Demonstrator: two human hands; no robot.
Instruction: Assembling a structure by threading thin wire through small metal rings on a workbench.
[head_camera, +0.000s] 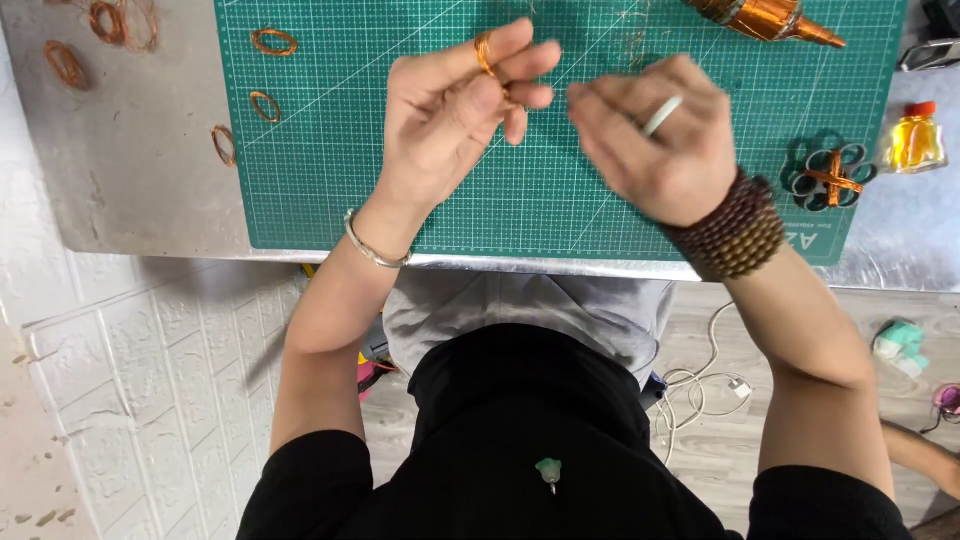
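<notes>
Copper wire coil (485, 52) looped round left hand (455, 110) index finger — finger serves as former, other fingers curled loosely, thumb beside coil. Right hand (650, 135) just beside it, fingertips pinched, likely on fine wire strand; too thin and blurred to confirm. Both hover above green cutting mat (400, 190). Finished coils (273, 42) lie at mat's left edge. Copper wire spool (765, 18) at mat's top right. Small bottle (915, 140), right of mat — amber liquid inside.
</notes>
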